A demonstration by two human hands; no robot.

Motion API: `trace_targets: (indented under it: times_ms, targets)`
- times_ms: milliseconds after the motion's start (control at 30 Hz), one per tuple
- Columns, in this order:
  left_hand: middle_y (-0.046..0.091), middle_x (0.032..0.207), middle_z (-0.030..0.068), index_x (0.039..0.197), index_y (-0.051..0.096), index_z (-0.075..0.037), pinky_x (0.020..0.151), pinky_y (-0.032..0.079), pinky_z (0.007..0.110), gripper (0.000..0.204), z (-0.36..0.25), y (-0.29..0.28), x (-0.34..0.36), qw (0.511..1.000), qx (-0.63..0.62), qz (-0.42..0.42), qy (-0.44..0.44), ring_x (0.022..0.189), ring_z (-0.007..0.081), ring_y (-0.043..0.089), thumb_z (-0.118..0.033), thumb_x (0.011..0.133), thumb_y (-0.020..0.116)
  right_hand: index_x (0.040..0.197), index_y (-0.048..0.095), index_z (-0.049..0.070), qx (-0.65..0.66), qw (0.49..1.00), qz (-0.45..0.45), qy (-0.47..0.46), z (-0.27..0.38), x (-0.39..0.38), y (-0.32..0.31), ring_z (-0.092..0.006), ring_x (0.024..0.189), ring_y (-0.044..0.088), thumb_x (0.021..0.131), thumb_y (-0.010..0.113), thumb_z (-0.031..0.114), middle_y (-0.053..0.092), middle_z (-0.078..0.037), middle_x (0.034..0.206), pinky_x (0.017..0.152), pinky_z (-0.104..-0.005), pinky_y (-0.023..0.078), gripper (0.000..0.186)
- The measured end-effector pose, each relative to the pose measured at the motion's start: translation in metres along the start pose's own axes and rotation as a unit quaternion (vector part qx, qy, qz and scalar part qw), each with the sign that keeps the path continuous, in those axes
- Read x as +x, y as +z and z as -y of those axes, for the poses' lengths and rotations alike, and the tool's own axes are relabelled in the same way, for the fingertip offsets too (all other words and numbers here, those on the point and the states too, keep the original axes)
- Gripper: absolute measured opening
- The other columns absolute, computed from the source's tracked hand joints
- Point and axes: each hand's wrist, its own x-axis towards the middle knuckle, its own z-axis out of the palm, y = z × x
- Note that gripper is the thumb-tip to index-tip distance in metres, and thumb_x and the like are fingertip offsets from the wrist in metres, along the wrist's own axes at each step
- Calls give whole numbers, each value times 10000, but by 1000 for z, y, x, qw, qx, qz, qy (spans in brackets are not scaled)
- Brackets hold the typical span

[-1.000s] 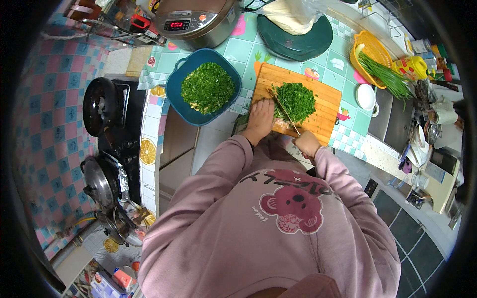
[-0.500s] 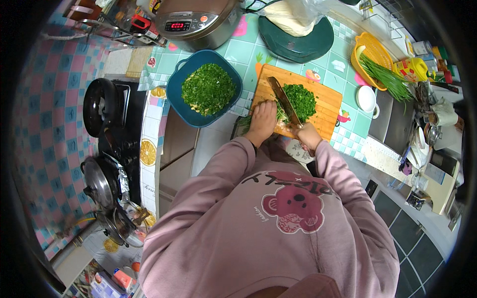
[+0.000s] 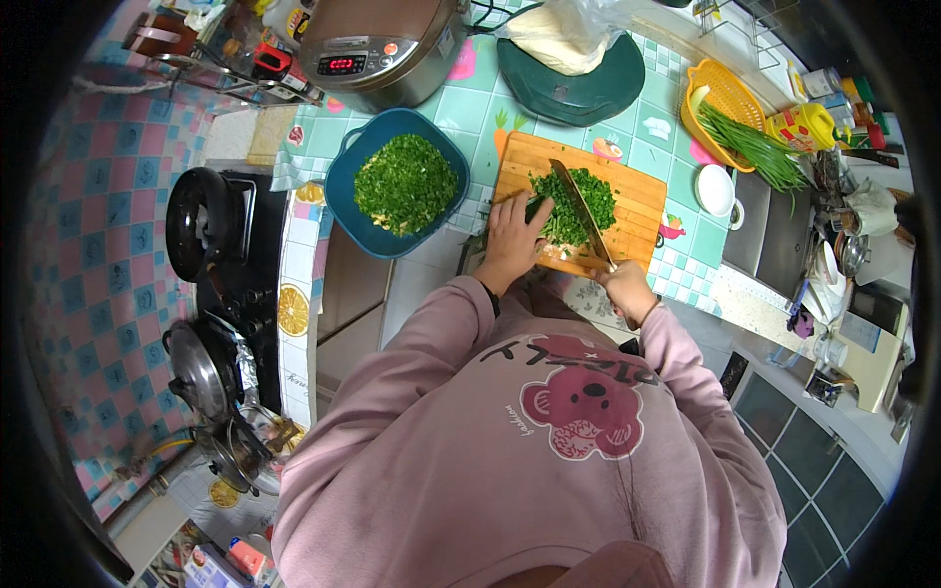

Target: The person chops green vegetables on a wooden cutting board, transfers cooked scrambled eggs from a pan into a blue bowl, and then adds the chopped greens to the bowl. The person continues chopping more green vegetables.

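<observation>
A wooden cutting board [image 3: 642,201] lies at the counter's near edge. My right hand [image 3: 627,290] is closed around the handle of a kitchen knife [image 3: 580,208], whose long dark blade slants up and left across the board. Finely cut green chives [image 3: 596,194] lie beneath and on both sides of the blade. My left hand [image 3: 512,240] rests at the board's left edge, fingers spread and thumb next to the cut greens. Left of the board stands a blue square basin [image 3: 341,201] holding a heap of chopped greens [image 3: 404,184].
Behind the board sits a dark green tray [image 3: 578,103] with dough in a plastic bag [image 3: 564,44]. A rice cooker [image 3: 382,59] stands back left. To the right are a yellow basket [image 3: 725,88] of whole chives, a white bowl [image 3: 715,190] and a sink [image 3: 774,220]. Pans [image 3: 196,220] occupy the stove.
My left hand has loosened from the bunch of chives and spread its fingers at the left. The knife and my right hand have shifted slightly right and nearer to me.
</observation>
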Motion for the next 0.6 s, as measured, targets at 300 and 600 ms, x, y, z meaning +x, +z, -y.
trace_targets:
  times_ms: [300,600]
  targets:
    - [415,1352,207,1335,419,29,1089,244,494,838,-4,10,-2,997,-28,-40,-52,1282,368,362,-385,701,775,695,604,-53,-46,998,33,18,8,0,1,-202,347,520,862,641,215,525,-98,473,352,-338,415,318]
    - [453,1272,216,1325,396,71,1067,262,471,860,-25,16,11,988,-13,-40,-149,1210,371,395,-451,735,742,604,588,-40,-85,995,38,23,16,-1,4,-223,351,533,854,667,245,505,-107,437,368,-359,423,388]
